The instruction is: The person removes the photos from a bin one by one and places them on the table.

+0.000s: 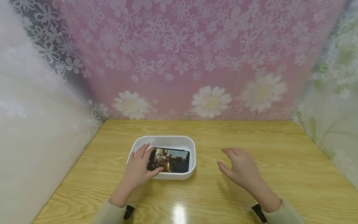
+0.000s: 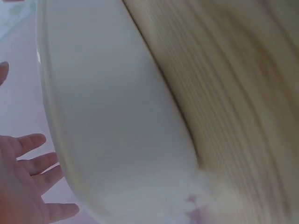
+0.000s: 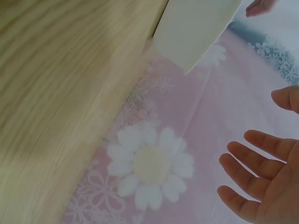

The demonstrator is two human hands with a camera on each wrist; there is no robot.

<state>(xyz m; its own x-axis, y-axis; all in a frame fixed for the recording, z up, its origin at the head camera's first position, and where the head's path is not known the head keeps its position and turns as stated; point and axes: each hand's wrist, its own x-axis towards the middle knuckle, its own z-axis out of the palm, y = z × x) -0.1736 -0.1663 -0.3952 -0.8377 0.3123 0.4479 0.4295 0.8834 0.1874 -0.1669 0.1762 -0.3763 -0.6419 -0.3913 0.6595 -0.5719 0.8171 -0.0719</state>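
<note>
So, the picture cards (image 1: 177, 161) lie inside our white tray (image 1: 176, 176), with our left hand (image 1: 138, 169) over its left side, fingers spread; whether they touch, we cannot tell. Our right hand (image 1: 242, 166) hovers above the wooden table (image 1: 212, 199), right of the tray, fingers apart.

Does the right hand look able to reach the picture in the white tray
Probably yes: nothing visible stands between the right hand and the open white tray, though the left hand partly hides the picture.
</note>
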